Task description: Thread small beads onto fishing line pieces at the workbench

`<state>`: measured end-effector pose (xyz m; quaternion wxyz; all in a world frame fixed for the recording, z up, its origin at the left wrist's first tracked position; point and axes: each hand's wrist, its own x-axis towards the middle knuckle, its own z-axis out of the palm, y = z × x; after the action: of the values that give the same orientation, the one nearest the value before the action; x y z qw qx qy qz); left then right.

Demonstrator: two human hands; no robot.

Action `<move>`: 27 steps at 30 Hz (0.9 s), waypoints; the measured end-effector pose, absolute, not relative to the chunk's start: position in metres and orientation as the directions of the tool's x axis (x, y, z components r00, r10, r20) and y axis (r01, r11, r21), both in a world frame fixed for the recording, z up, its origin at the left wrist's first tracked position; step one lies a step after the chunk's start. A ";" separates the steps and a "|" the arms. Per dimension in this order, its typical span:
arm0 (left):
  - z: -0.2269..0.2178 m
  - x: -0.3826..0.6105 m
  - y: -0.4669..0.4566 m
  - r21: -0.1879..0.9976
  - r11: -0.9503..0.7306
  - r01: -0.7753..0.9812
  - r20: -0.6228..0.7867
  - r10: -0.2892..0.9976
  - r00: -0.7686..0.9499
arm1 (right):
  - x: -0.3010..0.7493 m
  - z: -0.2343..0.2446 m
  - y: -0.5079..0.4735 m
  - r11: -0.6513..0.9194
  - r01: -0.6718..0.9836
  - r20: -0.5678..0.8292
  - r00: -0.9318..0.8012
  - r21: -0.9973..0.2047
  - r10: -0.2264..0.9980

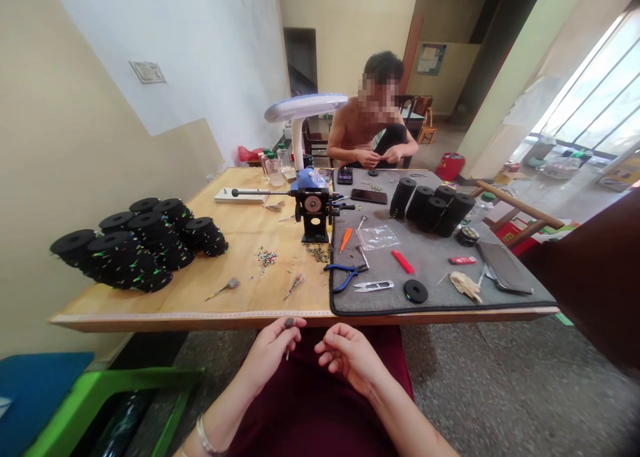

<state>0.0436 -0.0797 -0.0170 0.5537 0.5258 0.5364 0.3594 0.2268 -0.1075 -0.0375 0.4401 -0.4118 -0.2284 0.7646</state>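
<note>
My left hand (277, 345) is just below the table's front edge. It is closed on a small thin tool with a dark grey tip (289, 322), whose narrow end shows under the fingers. To its right, my right hand (351, 358) is raised in front of my dark red clothing, thumb and forefinger pressed together and the other fingers curled. Anything in that pinch is too small to make out. Nearest to my hands on the table lie a thin tool with a tufted head (294, 285), blue-handled pliers (345, 277) and thread snips (374, 286).
Black foam spools (145, 240) with small coloured pieces stand at left; more black spools (431, 207) stand on the grey mat (380, 257). A lamp (306, 107) and a winding device (313, 207) rise mid-table. Coloured beads (267, 259) lie loose. Another person (367, 127) sits opposite.
</note>
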 end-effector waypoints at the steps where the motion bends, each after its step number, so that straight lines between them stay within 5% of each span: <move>1: -0.016 0.039 -0.077 0.963 0.143 0.229 -0.181 0.971 0.157 | 0.226 -0.037 -0.107 -0.502 -0.495 -0.426 -0.266 -0.709 0.865; 7: -0.003 0.016 -0.053 0.738 -0.164 0.655 0.077 0.984 0.160 | 0.224 -0.043 -0.105 -0.424 -0.497 -0.387 -0.182 -0.757 0.904; 15: 0.000 0.023 -0.018 0.321 -0.242 0.915 0.048 0.970 0.240 | 0.225 -0.050 -0.104 -0.362 -0.434 -0.361 -0.089 -0.825 0.928; 27: 0.013 0.031 0.019 0.193 -0.220 0.956 0.090 0.974 0.206 | 0.229 -0.059 -0.100 -0.386 -0.355 -0.365 -0.128 -0.852 0.922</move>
<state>0.0314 0.0193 0.0127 0.0474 0.7751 0.6227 0.0960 0.2292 -0.0998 -0.0594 0.4645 -0.4696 -0.3023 0.6873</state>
